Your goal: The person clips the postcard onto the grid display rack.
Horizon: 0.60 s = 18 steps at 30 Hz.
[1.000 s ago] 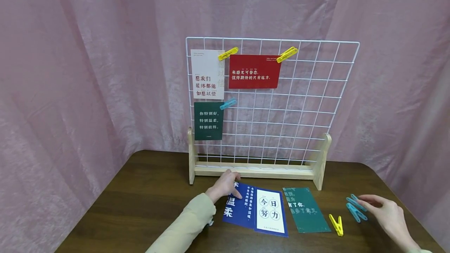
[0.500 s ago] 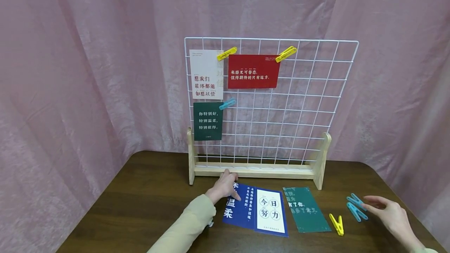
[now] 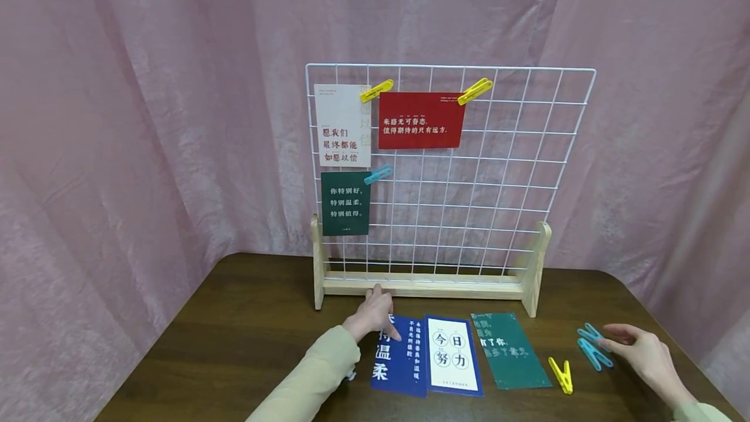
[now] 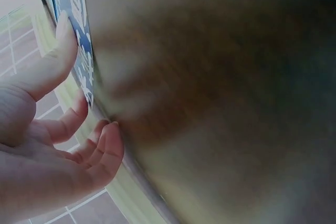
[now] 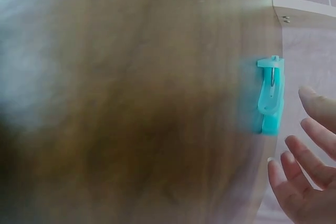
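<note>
My left hand [image 3: 370,314] rests at the far left of a blue card [image 3: 401,357] with white lettering, which lies flat on the table. In the left wrist view the thumb [image 4: 62,30] lies over this card, apart from the index finger near the card's end. A blue-bordered white card [image 3: 452,350] lies just to its right, then a green card [image 3: 510,350]. My right hand [image 3: 644,353] hovers beside two light-blue clothespins [image 3: 594,355], thumb and fingers apart. The right wrist view shows a clothespin [image 5: 271,95] with a gap to the fingers. A yellow clothespin [image 3: 561,376] lies nearby.
Behind the cards stands a white wire grid [image 3: 492,194] on a wooden base [image 3: 422,285]. Clothespins hold a white card [image 3: 342,126], a red card [image 3: 420,120] and a dark green card [image 3: 346,204] on it. A pink curtain [image 3: 176,83] hangs behind the brown table [image 3: 246,305].
The blue card has slid slightly toward me with my left hand, parting from the white card, which has also shifted a little. My right hand's fingertips have drawn slightly off the light-blue clothespins.
</note>
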### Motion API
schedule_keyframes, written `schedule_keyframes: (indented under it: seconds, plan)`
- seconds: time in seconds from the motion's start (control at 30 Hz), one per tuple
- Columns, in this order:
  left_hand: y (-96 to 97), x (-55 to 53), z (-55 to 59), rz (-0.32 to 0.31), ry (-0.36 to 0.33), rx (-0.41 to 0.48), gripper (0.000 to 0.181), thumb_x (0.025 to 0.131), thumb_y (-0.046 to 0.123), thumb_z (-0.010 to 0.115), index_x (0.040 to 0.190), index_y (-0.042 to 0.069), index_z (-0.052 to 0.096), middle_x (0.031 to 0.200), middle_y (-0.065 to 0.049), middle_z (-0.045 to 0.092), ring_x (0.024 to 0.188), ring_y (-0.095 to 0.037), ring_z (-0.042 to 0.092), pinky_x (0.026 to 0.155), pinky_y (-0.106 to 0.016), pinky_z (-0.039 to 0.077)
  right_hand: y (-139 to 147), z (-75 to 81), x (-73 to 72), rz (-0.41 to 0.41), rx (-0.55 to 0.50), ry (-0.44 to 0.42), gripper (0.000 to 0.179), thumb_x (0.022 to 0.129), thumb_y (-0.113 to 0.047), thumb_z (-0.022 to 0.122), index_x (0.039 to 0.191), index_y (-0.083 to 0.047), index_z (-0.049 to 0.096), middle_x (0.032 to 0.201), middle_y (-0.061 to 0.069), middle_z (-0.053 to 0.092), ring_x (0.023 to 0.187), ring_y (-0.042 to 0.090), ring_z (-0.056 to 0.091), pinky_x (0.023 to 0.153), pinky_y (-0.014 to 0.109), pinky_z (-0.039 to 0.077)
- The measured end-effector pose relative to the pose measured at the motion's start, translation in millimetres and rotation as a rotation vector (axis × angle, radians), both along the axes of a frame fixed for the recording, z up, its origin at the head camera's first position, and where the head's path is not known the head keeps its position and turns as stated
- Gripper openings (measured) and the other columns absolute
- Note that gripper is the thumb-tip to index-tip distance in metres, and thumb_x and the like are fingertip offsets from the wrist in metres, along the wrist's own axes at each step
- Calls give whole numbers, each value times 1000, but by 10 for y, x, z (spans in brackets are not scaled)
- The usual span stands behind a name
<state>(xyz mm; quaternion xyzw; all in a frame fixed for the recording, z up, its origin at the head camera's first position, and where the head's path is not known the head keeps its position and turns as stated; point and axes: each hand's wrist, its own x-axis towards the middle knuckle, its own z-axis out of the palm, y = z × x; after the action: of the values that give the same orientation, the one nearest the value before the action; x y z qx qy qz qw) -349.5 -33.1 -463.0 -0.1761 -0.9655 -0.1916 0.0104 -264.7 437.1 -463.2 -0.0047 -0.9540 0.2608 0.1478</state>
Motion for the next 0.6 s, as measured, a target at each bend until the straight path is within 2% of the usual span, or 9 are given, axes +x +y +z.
schedule_keyframes:
  seconds: [0.2,0.4,0.6]
  plan:
    - [-70,-21,15,-43,-9,35,51,47,28,90,73,4,53,81,-7,40,76,-26,40,65,-31,41,-43,7,-117,-8,-10,-34,58,78,-39,69,105,11,58,99,28,59,91,46,52,70,52,40]
    - [-167,-52,117,-99,-58,154,53,51,20,90,76,2,47,72,-3,39,65,-17,38,59,-27,37,-77,-23,-201,-12,-12,-42,61,76,-41,70,103,12,59,96,27,60,85,41,56,67,47,43]
    - [-260,-70,211,-94,-102,220,51,55,13,88,80,0,45,66,-3,38,57,-14,35,51,-26,33,-87,-33,-292,2,-27,-161,68,78,-46,66,104,15,56,99,30,58,88,45,53,69,50,42]
